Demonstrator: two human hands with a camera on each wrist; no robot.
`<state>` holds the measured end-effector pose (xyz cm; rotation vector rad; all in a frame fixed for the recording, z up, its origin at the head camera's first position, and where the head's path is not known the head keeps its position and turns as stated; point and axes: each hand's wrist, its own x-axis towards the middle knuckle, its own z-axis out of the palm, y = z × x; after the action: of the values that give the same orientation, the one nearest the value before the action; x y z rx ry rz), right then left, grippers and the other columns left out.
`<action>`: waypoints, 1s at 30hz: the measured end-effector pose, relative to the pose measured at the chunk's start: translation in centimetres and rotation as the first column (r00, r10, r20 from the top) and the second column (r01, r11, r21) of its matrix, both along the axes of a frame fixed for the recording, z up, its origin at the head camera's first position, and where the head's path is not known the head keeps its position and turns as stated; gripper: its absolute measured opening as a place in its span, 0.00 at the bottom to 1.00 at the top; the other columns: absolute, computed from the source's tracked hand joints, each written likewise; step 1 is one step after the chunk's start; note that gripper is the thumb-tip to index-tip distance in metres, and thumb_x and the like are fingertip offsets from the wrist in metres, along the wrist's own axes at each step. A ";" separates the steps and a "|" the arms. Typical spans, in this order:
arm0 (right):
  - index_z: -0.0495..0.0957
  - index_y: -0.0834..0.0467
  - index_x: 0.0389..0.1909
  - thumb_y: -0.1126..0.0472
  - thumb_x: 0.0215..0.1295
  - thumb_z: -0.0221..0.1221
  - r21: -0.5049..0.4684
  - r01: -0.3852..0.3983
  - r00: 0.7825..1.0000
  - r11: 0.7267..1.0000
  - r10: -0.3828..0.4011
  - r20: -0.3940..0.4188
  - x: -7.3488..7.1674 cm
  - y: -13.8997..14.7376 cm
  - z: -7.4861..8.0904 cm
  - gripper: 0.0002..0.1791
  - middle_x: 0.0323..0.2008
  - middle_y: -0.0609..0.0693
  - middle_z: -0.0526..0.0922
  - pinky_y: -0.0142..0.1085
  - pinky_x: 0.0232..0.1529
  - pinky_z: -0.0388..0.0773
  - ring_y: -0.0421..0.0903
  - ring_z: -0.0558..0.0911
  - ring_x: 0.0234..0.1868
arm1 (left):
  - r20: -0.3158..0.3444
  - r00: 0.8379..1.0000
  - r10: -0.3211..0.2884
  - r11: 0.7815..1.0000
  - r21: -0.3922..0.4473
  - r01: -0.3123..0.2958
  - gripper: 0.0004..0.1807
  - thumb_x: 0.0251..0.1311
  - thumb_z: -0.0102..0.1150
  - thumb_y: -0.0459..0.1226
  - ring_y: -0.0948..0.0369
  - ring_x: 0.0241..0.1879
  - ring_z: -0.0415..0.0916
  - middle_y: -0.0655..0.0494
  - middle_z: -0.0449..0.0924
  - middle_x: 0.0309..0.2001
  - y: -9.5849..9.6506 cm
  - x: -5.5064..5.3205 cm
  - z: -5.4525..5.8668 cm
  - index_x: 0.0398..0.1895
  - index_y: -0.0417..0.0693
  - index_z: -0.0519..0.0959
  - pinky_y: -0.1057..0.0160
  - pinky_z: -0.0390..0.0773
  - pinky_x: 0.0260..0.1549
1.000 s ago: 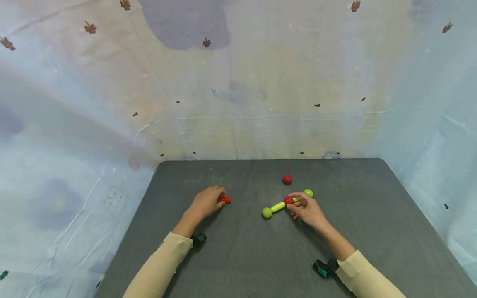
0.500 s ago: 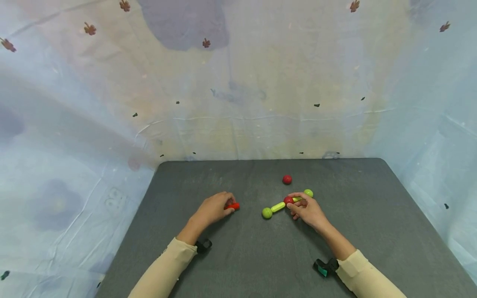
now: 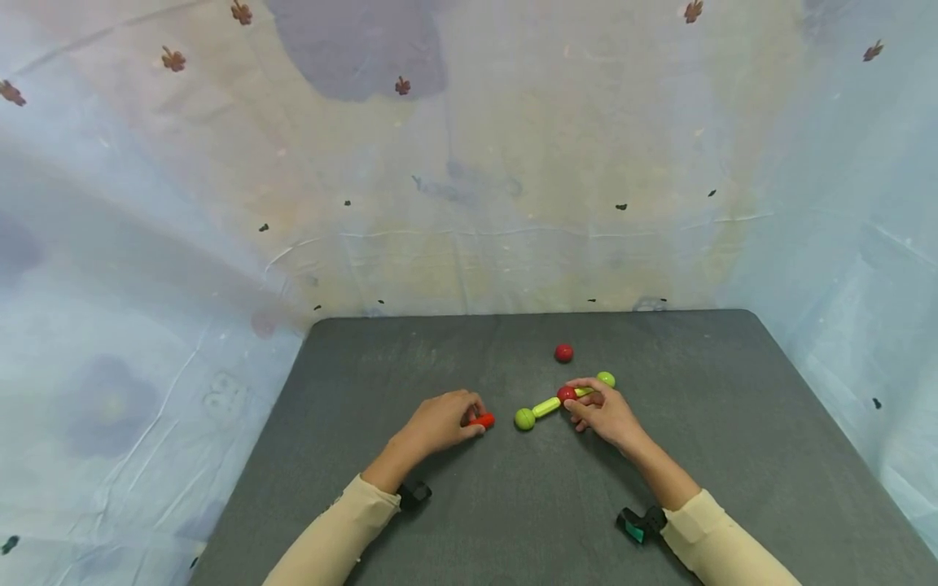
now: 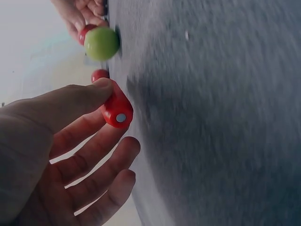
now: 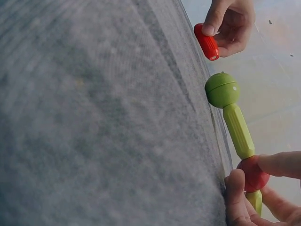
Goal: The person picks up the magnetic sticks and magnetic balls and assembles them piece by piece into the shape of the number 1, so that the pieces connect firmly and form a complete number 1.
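Observation:
My left hand (image 3: 445, 419) pinches a short red rod (image 3: 481, 421) between thumb and fingers; a round silvery spot, like a magnet, shows on its end (image 4: 121, 117) in the left wrist view. My right hand (image 3: 610, 417) holds a red ball (image 3: 567, 395) at the middle of a straight chain. From that ball a yellow-green rod (image 5: 238, 131) runs to a green ball (image 5: 222, 90) on the side facing my left hand. Another yellow-green rod (image 5: 254, 201) leads to a second green ball (image 3: 606, 379). A small gap separates the red rod from the nearer green ball.
A loose red ball (image 3: 563, 352) lies on the dark grey table (image 3: 410, 350) beyond the chain. Patterned pale sheeting (image 3: 469, 203) hangs behind the table and at both sides. Each wrist wears a black camera mount (image 3: 641, 525).
My left hand has moved right and toward me with the red rod, nearing the chain's green ball. The right hand and the chain have stayed in place.

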<state>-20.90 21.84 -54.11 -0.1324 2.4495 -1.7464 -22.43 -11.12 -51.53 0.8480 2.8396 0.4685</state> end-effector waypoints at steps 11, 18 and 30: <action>0.74 0.69 0.68 0.64 0.77 0.65 -0.007 -0.007 1.000 1.000 0.007 -0.027 0.3 0.0 0.2 0.24 0.41 0.68 0.87 0.42 0.33 0.87 0.53 0.87 0.35 | 0.012 0.999 -0.033 0.999 -0.009 0.033 0.12 0.70 0.72 0.51 0.71 0.34 0.74 0.67 0.81 0.39 1.6 0.5 -0.4 0.50 0.60 0.84 0.65 0.77 0.34; 0.75 0.67 0.68 0.64 0.78 0.65 0.012 0.007 1.000 1.000 -0.006 -0.011 0.1 0.1 0.1 0.23 0.42 0.67 0.88 0.39 0.34 0.87 0.51 0.87 0.35 | 0.009 0.999 -0.050 0.999 -0.007 0.050 0.12 0.69 0.73 0.51 0.71 0.34 0.74 0.66 0.82 0.39 2.4 0.5 -0.5 0.49 0.60 0.84 0.65 0.77 0.35; 0.75 0.67 0.67 0.65 0.78 0.64 0.002 -0.003 1.000 1.000 0.003 -0.009 0.0 0.2 -0.1 0.22 0.42 0.67 0.87 0.40 0.34 0.87 0.51 0.87 0.34 | 0.007 0.999 -0.041 0.998 -0.051 0.041 0.14 0.69 0.72 0.53 0.72 0.34 0.74 0.68 0.80 0.38 3.5 0.5 -0.8 0.50 0.62 0.84 0.65 0.78 0.36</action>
<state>-20.85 22.02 -54.26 -0.1443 2.4563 -1.7455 -21.97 -7.62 -52.29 0.8918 2.8100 0.3909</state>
